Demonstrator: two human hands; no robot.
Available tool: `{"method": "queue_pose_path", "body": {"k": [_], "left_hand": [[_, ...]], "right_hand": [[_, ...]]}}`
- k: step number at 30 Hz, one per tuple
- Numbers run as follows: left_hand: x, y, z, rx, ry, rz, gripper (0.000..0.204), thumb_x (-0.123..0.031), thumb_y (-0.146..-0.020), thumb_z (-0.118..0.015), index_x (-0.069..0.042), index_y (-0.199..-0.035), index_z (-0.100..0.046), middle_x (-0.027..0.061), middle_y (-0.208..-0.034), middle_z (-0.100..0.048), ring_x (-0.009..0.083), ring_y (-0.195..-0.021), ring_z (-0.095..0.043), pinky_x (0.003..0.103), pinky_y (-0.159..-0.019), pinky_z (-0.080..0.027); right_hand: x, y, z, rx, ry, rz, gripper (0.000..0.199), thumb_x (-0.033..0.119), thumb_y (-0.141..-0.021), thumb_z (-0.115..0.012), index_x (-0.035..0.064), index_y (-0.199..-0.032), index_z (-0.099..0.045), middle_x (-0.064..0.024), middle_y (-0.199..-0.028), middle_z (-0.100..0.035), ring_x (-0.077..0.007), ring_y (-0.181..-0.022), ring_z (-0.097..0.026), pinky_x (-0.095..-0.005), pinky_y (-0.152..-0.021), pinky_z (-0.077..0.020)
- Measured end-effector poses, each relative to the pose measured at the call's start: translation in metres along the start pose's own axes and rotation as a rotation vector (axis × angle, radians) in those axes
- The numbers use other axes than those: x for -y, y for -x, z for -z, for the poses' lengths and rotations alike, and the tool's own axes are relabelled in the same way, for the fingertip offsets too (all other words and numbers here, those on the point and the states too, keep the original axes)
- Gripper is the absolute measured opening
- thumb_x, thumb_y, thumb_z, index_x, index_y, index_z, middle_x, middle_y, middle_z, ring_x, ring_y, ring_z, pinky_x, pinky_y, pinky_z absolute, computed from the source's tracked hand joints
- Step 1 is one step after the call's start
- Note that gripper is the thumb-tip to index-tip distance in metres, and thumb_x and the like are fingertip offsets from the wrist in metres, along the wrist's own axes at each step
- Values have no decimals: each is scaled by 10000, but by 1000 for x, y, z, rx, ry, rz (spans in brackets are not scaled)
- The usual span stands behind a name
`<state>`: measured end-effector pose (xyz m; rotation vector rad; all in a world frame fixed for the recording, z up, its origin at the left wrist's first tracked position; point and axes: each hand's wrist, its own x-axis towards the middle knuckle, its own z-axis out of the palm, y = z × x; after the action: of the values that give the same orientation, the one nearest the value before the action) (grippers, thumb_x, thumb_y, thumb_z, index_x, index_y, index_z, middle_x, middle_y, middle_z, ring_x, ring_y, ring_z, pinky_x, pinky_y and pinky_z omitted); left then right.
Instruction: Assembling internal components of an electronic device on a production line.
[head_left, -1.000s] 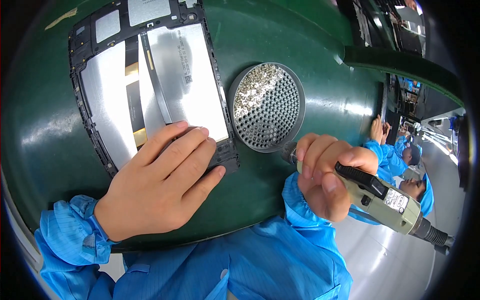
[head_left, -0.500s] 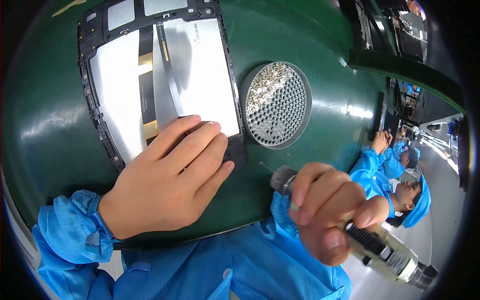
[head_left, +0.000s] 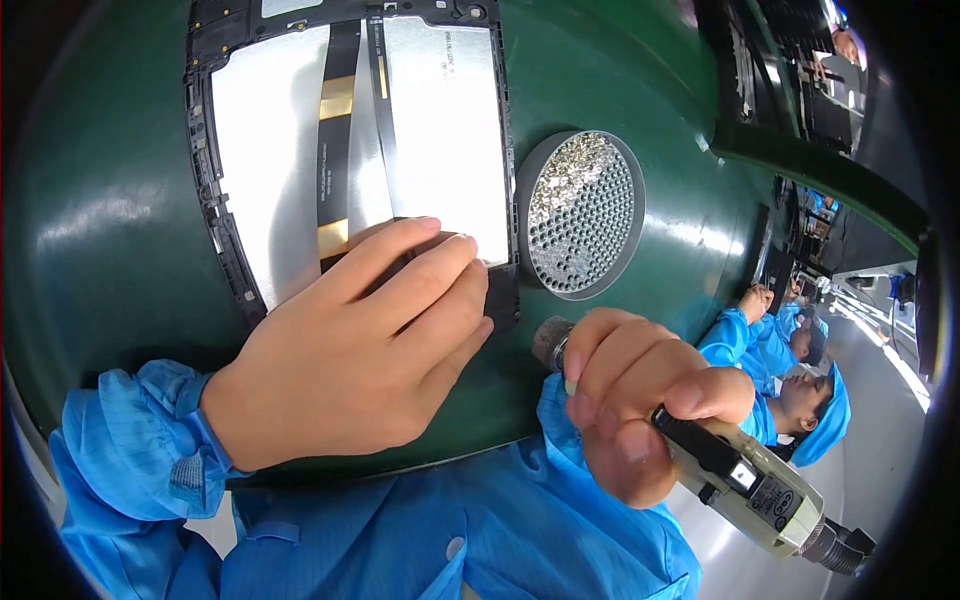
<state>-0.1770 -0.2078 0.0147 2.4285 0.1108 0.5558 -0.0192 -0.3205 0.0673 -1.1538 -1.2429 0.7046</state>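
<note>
My left hand [head_left: 360, 335] lies over the near edge of an opened tablet [head_left: 445, 150], fingers stretched out and resting on it. The tablet has a black frame, silver battery panels and a black flat ribbon cable [head_left: 335, 170] with gold patches. Under the fingers its lower part is hidden. My right hand [head_left: 645, 400] is wrapped round a beige electric screwdriver [head_left: 765, 495], held above the bench's near edge, right of the tablet. Its grey knurled front end [head_left: 551, 343] points left toward the tablet; the bit cannot be made out.
Right beside the tablet stands a round grey tray [head_left: 585, 265] with many small holes, silver screws [head_left: 575, 175] heaped in its far part. The green bench [head_left: 110, 240] spreads around. A co-worker in blue [head_left: 745, 340] sits at the right, near a curved green bar [head_left: 820, 165].
The tablet, tray and my left hand appear further right in the picture, the whole view having shifted. The screwdriver has tilted slightly, and its thin bit, visible before, no longer shows clearly.
</note>
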Motion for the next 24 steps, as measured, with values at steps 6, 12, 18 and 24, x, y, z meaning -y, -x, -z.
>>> {"method": "queue_pose_path", "body": {"k": [6, 12, 18, 24], "left_hand": [[1, 1, 1, 4, -7, -4, 226, -130, -710, -680, 4, -892, -696, 171, -1046, -600, 315, -1053, -553, 464, -966, -431], [2, 1, -1, -3, -11, -23, 215, -114, -707, -678, -5, -892, -693, 170, -1045, -599, 321, -1052, -553, 466, -965, -432], [2, 0, 3, 32, -62, -52, 258, -109, -683, -686, -24, -928, -684, 169, -1053, -594, 328, -1067, -547, 471, -973, -427], [3, -1, 4, 104, -95, -71, 313, -119, -644, -699, -55, -951, -685, 175, -1110, -570, 333, -1113, -528, 481, -1001, -407]], "right_hand": [[-3, -1, -1, 7, -7, 10, 290, 52, -816, -565, 61, -1077, -438, -40, -647, -488, -160, -531, -494, -339, -538, -429], [-5, 2, -2, -16, -12, 49, 298, 60, -798, -569, 58, -1065, -437, -36, -641, -480, -159, -536, -482, -339, -541, -410], [5, 8, 26, -285, -54, 129, 352, 93, -802, -567, 84, -1133, -450, -38, -621, -464, -180, -535, -489, -358, -558, -420], [-8, 6, 32, -267, -64, 82, 363, 54, -788, -583, 48, -1127, -453, -59, -611, -480, -188, -529, -488, -391, -570, -427]]}}
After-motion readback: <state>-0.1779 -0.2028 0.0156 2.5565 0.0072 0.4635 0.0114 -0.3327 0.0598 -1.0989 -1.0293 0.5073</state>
